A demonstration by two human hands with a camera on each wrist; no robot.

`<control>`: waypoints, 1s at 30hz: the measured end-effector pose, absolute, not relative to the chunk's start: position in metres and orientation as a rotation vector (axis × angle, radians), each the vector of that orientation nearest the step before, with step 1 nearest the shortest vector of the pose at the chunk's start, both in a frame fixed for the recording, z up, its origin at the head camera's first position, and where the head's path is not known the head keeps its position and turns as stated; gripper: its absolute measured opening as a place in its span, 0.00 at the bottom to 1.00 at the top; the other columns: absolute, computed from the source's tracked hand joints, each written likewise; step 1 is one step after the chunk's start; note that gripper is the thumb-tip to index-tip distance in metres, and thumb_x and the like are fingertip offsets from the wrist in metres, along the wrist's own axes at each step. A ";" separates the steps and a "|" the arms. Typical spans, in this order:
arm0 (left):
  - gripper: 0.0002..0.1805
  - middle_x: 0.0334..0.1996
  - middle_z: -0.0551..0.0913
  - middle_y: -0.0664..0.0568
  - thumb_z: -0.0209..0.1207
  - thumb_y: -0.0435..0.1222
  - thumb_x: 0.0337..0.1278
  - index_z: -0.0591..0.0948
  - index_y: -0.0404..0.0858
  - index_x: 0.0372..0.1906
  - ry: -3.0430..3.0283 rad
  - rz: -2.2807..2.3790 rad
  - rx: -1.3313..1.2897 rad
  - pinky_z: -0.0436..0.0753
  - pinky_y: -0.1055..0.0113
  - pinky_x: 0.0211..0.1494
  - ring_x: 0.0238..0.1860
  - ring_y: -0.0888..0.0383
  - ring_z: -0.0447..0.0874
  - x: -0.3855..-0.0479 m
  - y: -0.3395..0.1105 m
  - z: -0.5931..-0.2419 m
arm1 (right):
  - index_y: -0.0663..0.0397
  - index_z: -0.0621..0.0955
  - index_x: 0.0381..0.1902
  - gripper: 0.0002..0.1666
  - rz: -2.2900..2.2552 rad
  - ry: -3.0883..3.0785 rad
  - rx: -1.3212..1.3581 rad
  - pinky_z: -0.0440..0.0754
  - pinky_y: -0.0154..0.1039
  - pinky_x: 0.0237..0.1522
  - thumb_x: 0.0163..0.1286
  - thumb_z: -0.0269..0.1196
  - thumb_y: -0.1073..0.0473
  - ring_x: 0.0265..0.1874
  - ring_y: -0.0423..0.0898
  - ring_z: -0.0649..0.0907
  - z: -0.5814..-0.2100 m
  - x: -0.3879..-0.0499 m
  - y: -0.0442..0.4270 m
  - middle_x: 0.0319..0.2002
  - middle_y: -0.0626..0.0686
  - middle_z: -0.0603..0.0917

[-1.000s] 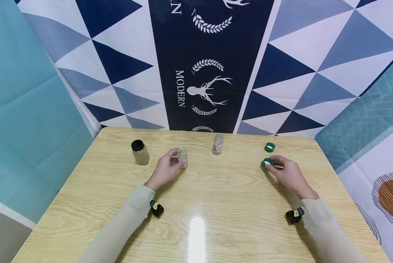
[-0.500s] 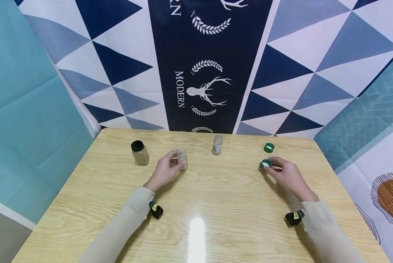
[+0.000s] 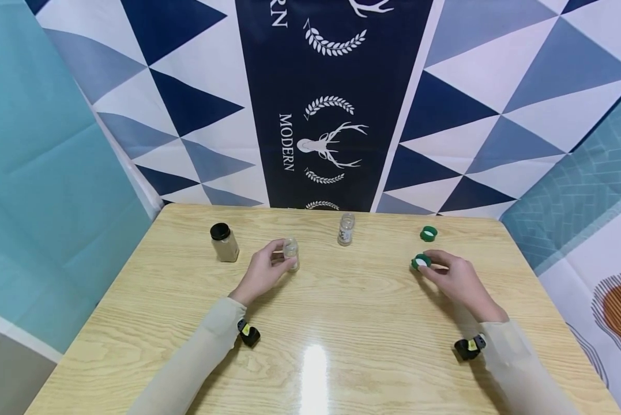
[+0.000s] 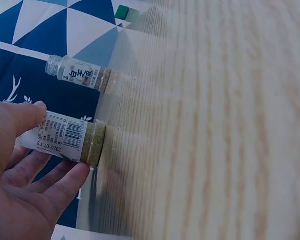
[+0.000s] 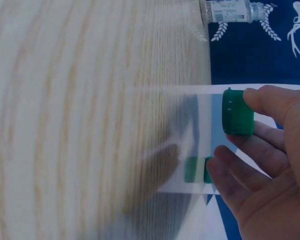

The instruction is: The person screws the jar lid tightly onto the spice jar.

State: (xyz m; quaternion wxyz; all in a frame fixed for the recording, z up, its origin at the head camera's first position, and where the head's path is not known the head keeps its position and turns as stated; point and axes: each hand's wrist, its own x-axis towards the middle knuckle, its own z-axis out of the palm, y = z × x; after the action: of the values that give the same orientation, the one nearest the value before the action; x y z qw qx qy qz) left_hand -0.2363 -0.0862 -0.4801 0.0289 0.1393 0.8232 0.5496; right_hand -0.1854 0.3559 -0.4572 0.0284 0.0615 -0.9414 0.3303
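Observation:
My left hand (image 3: 265, 270) grips a small clear spice bottle (image 3: 291, 253) with no cap on it. In the left wrist view, the bottle (image 4: 65, 135) shows a barcode label and greenish-brown contents at its base; whether it touches the table cannot be told. My right hand (image 3: 455, 276) pinches a green bottle cap (image 3: 421, 262) between thumb and fingers. That cap (image 5: 238, 112) is just off the tabletop in the right wrist view. Behind it, a second green cap (image 3: 428, 233) lies on the table. Another uncapped spice bottle (image 3: 346, 229) stands between the hands, farther back.
A square jar (image 3: 224, 245) with a black lid and beige contents stands left of my left hand. The wooden table (image 3: 310, 311) ends at the back against a patterned wall cloth (image 3: 331, 86). A bright light reflection lies on the front middle of the tabletop.
The green cap in my right hand has shifted very slightly left and nearer to me. My left hand keeps its grip on the spice bottle, almost still.

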 end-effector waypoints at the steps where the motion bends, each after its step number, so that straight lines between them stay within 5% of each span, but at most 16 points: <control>1: 0.28 0.63 0.80 0.42 0.65 0.39 0.69 0.73 0.39 0.71 2.537 1.696 0.432 0.88 0.56 0.58 0.61 0.45 0.84 -0.236 -0.087 -0.480 | 0.66 0.74 0.69 0.32 1.017 -2.905 0.192 0.88 0.54 0.51 0.78 0.62 0.50 0.55 0.68 0.85 -0.457 -0.185 0.356 0.63 0.71 0.79; 11: 0.28 0.63 0.80 0.42 0.66 0.40 0.69 0.74 0.40 0.70 2.525 1.686 0.440 0.87 0.56 0.58 0.61 0.45 0.84 -0.234 -0.089 -0.480 | 0.68 0.75 0.67 0.28 1.014 -2.886 0.229 0.88 0.53 0.51 0.77 0.63 0.55 0.54 0.67 0.86 -0.454 -0.184 0.351 0.62 0.71 0.80; 30: 0.27 0.60 0.81 0.42 0.66 0.38 0.69 0.75 0.40 0.70 2.517 1.688 0.456 0.87 0.57 0.60 0.60 0.46 0.85 -0.227 -0.091 -0.480 | 0.64 0.77 0.66 0.30 0.995 -2.898 0.216 0.88 0.56 0.51 0.76 0.64 0.49 0.52 0.65 0.87 -0.448 -0.180 0.345 0.59 0.69 0.83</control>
State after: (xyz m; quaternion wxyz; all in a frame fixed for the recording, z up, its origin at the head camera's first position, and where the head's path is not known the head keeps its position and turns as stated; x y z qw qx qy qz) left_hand -0.2272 -0.0905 -0.4798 0.0387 0.1488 0.8206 0.5504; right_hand -0.1797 0.3448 -0.4479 0.0349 0.0702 -0.9429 0.3236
